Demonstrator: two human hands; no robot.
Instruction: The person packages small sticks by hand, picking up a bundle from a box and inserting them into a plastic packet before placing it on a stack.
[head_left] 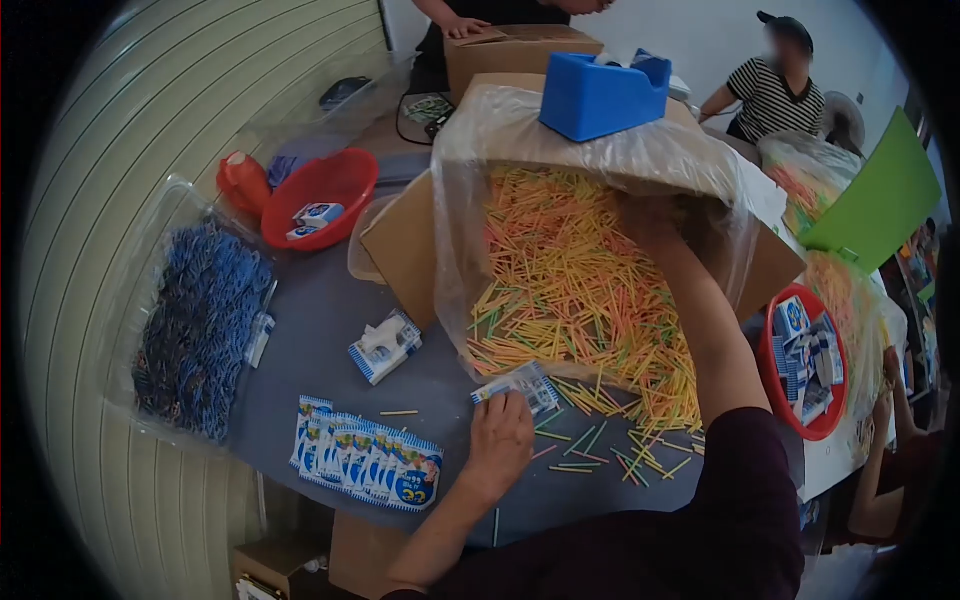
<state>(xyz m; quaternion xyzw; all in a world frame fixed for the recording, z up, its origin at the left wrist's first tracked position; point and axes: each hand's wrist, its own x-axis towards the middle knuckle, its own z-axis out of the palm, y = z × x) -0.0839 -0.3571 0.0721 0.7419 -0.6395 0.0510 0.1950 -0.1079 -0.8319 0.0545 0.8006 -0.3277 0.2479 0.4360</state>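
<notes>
**Hands split between packet and stick pile**

Left hand (pixel 503 432) presses down on a small clear packet (pixel 518 385) lying on the grey table (pixel 300 330), fingers curled over its near edge so that it is pinned flat rather than lifted. Just left of it, a fanned row of printed blue-and-white packets (pixel 366 455) lies near the table's front edge, and one more small box-like pack (pixel 385 346) sits alone farther back. Beyond those, at the far left, a clear bag of blue pieces (pixel 200 325) rests beside a red bowl (pixel 320 210).

Moving rightward, the right hand (pixel 655 228) is sunk into the plastic-lined carton of coloured sticks (pixel 575 275); the liner and the sticks cover the fingers, so I cannot tell whether it is closed on a bunch or open. Loose sticks (pixel 610 450) have spilled onto the table just right of the pinned packet. A second red bowl (pixel 805 365) holding blue packs stands at the far right.

It looks like the filling step: one packet held ready while sticks are gathered. The next move would seem to call for a small, tidy bunch brought to the packet's mouth, with the left hand keeping it open and steady.
</notes>
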